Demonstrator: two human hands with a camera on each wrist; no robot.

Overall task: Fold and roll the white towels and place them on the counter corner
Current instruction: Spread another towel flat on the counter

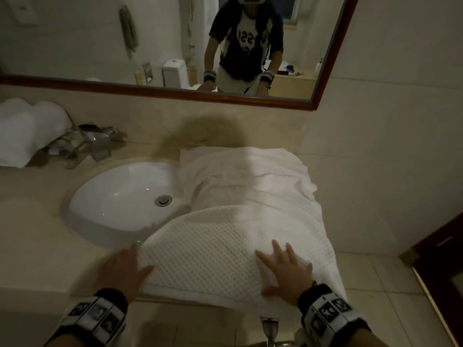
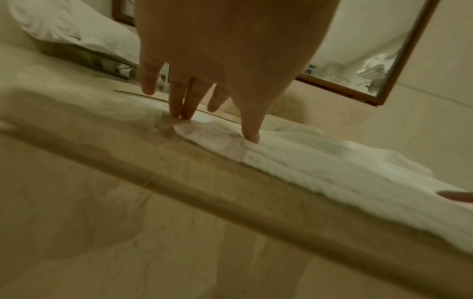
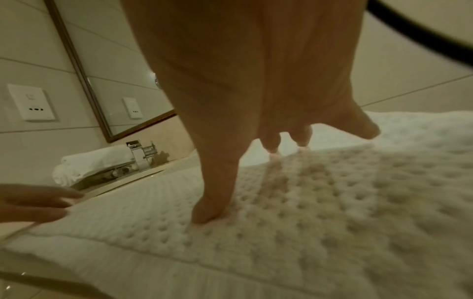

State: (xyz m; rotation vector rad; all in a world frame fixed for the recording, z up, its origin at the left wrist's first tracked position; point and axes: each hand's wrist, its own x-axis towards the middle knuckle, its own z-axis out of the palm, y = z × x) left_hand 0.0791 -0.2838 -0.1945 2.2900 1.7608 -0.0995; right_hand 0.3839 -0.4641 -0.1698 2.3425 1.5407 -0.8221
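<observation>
A white waffle-textured towel (image 1: 215, 249) lies folded over on the counter right of the sink, its near edge hanging past the counter front. My left hand (image 1: 125, 266) is flat with straight fingers at the towel's (image 2: 307, 153) left edge, thumb on the cloth and fingertips (image 2: 183, 115) on the counter beside it. My right hand (image 1: 285, 269) lies spread and flat on the towel (image 3: 332, 212), thumb tip (image 3: 207, 212) pressing the weave. Rolled white towels (image 1: 27, 131) sit at the counter's far left corner.
A white oval sink (image 1: 120, 199) is set in the beige counter (image 1: 32, 221), with a chrome faucet (image 1: 85, 144) behind it. A wood-framed mirror (image 1: 323, 78) hangs above. The tiled wall stands close on the right, and a dark door frame (image 1: 441, 266) lower right.
</observation>
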